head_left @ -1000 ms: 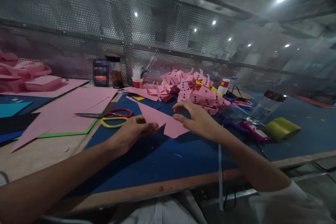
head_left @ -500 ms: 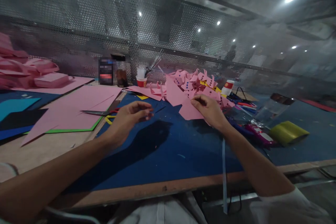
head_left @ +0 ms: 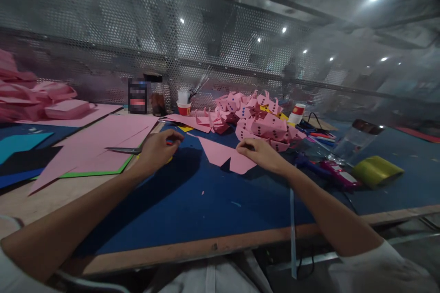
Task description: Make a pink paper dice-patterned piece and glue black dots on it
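Observation:
My right hand pinches a cut piece of pink paper by its right side, above the blue mat. The piece has a V-shaped notch in its lower edge and a thin strip at its upper left. My left hand, fingers loosely bent and a little apart, is over the handles of a pair of scissors. Glimpses of red and yellow handle show around the hand. The blades lie on a large pink sheet. I see no grip on the scissors.
Folded pink paper pieces with dark dots pile up behind my right hand. To the right are pens, a clear bottle, a magenta tool and a yellow roll. A paper cup stands at the back.
My right hand has brought the pink piece lower and to the left, and it has turned. My left hand has moved left over the scissors' handles. The scissors have hardly moved.

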A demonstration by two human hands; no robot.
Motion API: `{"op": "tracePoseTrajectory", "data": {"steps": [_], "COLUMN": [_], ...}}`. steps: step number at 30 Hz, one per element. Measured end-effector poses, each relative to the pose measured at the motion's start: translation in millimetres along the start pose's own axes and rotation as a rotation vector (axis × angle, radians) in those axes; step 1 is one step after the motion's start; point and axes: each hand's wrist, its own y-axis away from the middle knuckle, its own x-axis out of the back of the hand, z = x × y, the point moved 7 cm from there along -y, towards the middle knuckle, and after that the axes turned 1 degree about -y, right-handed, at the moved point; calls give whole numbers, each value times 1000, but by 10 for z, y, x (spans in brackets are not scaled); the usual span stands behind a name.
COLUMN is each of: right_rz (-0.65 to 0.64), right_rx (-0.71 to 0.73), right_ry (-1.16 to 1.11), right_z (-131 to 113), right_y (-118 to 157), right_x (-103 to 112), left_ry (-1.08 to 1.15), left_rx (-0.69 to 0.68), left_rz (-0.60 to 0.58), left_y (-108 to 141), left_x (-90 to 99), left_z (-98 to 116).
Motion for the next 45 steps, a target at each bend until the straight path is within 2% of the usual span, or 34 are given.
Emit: {"op": "tracePoseTrajectory", "data": {"steps": [6,15,37,45], "right_rz": [-148,-184,-166,-168], "right_rx": [-72,-16,9,14], "right_ry": [79,218,276,273], "right_z": [96,146,153,159], "right_y": [12,34,51,64], "right_x": [-141,-217,-251,-262], "left_ry": [-339,-495,-526,-535], "left_rx": [-141,-212,-280,-285], "left_rz": [-70,-141,-160,-158], "left_y": [-21,-30,85,67], "left_x": [-84,-176,-260,-302], "left_z": [-20,-13,48,-18]}}
